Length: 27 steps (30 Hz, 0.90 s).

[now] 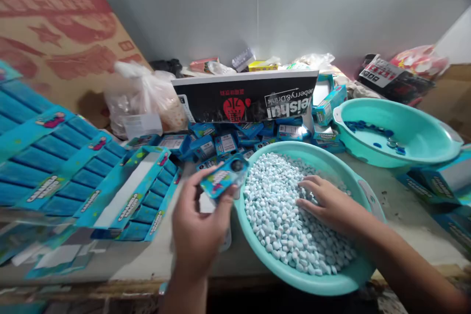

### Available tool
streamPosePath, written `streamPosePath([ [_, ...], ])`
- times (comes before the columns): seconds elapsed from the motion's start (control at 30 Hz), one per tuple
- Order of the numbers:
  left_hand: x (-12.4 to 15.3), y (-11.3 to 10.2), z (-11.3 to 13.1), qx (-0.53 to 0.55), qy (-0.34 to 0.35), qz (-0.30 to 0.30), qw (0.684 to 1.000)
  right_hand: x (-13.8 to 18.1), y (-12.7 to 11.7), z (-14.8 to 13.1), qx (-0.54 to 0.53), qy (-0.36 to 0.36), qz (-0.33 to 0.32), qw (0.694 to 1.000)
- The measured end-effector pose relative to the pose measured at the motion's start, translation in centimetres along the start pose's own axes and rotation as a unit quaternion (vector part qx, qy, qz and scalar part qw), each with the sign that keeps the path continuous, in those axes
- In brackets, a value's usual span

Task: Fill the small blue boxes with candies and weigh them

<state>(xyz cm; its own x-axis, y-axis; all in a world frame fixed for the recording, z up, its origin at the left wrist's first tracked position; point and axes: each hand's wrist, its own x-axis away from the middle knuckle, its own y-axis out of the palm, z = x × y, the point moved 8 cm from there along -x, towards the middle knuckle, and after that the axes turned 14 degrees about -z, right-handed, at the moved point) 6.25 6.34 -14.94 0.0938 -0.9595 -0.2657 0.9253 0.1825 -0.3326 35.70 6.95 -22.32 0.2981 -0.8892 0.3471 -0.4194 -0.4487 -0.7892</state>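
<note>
My left hand [202, 221] grips a small blue candy box [225, 175] between thumb and fingers, tilted, just left of a turquoise basin [307, 284]. The box has coloured lettering and a dark round spot at its upper end. Pale blue candies [279, 221] fill much of the basin like pebbles. Over them reaches my right hand [320, 201], its fingers bent and apart, the tips touching the candies. Whether any candies are inside its grasp is hidden. Behind the basin lies a pile of similar small blue boxes [225, 143].
Display cartons [143, 196] packed with blue boxes stand at the left. A second turquoise basin [423, 132] holding dark blue pieces sits at the right. A black printed carton [246, 95] stands behind the pile. Plastic bags [147, 93] lie against the back.
</note>
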Motion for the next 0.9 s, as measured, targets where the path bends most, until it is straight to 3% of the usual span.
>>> streamPosePath([
  [0.1,-0.4,-4.6,-4.3,-0.017,-0.071,-0.029,0.997,0.3,0.0,0.0,-0.003,-0.003,-0.016,1.0],
  [0.2,-0.2,-6.9,-9.4,-0.013,-0.148,-0.114,0.982,0.3,0.0,0.4,-0.017,0.004,-0.02,1.0],
  [0.27,0.0,-7.9,-11.3,-0.002,-0.169,-0.152,0.974,0.2,0.1,0.6,-0.026,-0.003,-0.02,0.999],
  [0.33,-0.1,-8.6,-11.3,0.018,-0.162,-0.192,0.968,0.1,0.0,0.6,-0.034,-0.009,-0.013,0.999],
  [0.43,-2.0,-9.9,-8.3,0.039,-0.111,-0.206,0.972,0.2,-0.2,0.4,-0.05,-0.009,-0.006,0.999],
  [0.57,-8.2,-12.1,-4.3,0.01,-0.101,-0.103,0.99,0.9,-0.6,-0.1,-0.079,-0.035,0.037,0.996],
  [0.73,-19.8,-10.6,-3.4,-0.043,-0.16,-0.06,0.984,-0.4,-5.0,0.3,-0.201,-0.088,0.17,0.961],
  [0.8,-24.1,-9.8,-3.6,-0.056,-0.167,-0.028,0.984,-2.9,-8.4,1.6,-0.312,-0.058,0.201,0.927],
  [0.87,-27.5,-9.0,-4.3,-0.056,-0.184,-0.004,0.981,-6.2,-11.8,3.7,-0.459,0.017,0.228,0.858],
  [0.9,-28.9,-8.6,-4.6,-0.053,-0.187,0.01,0.981,-8.1,-13.6,4.3,-0.487,0.038,0.234,0.841],
])
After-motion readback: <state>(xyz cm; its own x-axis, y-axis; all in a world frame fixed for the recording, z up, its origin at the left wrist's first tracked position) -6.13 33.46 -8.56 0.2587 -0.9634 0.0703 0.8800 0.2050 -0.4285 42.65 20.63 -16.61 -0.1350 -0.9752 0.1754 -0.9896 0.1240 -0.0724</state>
